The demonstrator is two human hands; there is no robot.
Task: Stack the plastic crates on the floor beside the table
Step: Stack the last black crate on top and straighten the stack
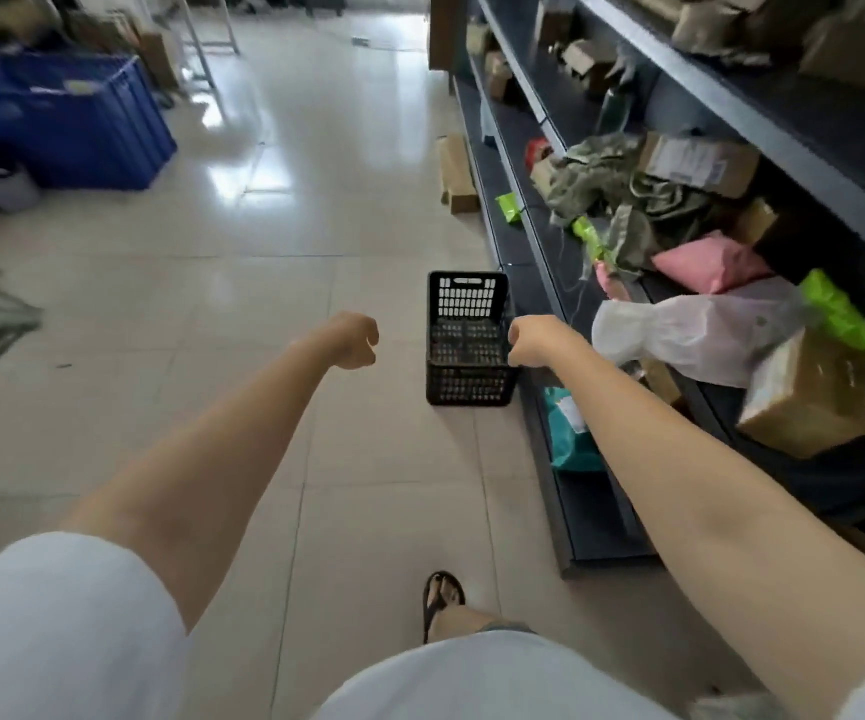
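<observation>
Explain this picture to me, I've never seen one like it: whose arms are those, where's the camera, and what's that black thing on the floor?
There is no machine here. The camera sits on a person's head and looks forward and down, so the two bare arms reaching out are the wearer's own. The left hand and the right hand are both curled closed, and neither holds anything. Between and just beyond them a black plastic crate with perforated walls stands upright on the tiled floor, close beside a long dark shelving unit on the right. That shelf carries cardboard boxes, plastic bags and cloth. Far left stands a big blue bin. At the bottom you see the person's pale clothing and a sandalled foot.
</observation>
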